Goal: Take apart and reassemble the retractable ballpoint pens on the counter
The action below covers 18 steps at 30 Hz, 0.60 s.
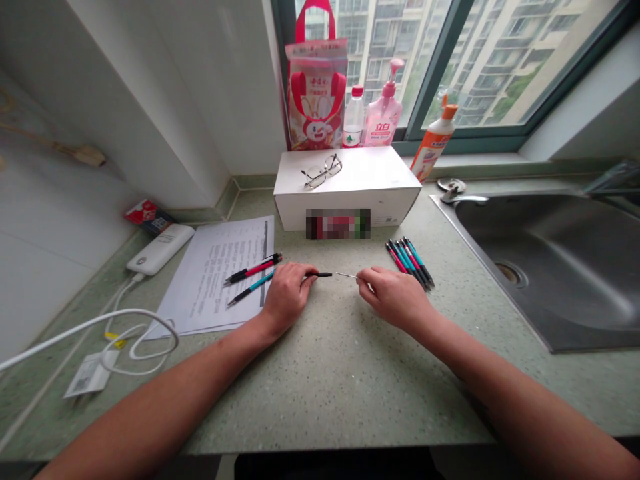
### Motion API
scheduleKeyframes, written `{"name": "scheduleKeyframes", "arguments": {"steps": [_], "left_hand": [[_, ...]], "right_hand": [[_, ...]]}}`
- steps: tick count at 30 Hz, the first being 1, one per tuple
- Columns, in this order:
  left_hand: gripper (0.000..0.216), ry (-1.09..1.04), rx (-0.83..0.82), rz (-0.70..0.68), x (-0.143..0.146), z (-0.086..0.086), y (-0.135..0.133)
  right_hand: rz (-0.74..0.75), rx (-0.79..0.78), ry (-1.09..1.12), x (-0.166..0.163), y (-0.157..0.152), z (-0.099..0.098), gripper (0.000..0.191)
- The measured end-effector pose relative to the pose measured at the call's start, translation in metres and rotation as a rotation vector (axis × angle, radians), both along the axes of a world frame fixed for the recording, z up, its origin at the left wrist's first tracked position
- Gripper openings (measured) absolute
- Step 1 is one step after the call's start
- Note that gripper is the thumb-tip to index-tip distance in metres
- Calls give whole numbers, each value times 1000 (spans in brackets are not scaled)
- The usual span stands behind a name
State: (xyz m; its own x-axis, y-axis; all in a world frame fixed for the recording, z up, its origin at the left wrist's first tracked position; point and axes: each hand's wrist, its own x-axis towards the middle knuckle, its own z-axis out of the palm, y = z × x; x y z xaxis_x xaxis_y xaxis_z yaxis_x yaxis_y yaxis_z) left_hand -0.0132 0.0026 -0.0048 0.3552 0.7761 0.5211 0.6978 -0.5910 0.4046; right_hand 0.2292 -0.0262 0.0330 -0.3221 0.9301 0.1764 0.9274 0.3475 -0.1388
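Note:
My left hand [289,295] is closed on a pen barrel [324,275], whose black end sticks out to the right past the fingers. Facing that end, a thin silvery rod that looks like a pen refill [346,275] is pinched in my right hand [393,293]. A small gap separates rod and barrel. Beside my left hand, a black pen [245,273], a red pen [257,269] and a teal pen [253,288] lie on printed paper [210,267]. Just beyond my right hand, several teal and red pens [409,260] lie side by side.
A white box [360,177] with glasses [323,172] on top stands at the back. Behind it are a bag [317,100], a water bottle [353,120] and a pink pump bottle [383,113]. A steel sink [560,267] is at right; a power bank [161,249] and white cable [135,313] at left.

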Motion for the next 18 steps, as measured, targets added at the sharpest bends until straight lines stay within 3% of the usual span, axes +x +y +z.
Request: {"name": "scheduleKeyframes", "arguments": {"steps": [9,14,18], "left_hand": [[7,-7,-5,-112,2,3,-2],[8,-18,8,-236,4,6,-5],[10,-41,-13,-249,3,7,-6]], "right_hand": [[69,-79,-27,-4,-2,-1,25],[168,-127,74,-10,-8,-4,27],[181,-142,133,-13,-9,-7,30]]}}
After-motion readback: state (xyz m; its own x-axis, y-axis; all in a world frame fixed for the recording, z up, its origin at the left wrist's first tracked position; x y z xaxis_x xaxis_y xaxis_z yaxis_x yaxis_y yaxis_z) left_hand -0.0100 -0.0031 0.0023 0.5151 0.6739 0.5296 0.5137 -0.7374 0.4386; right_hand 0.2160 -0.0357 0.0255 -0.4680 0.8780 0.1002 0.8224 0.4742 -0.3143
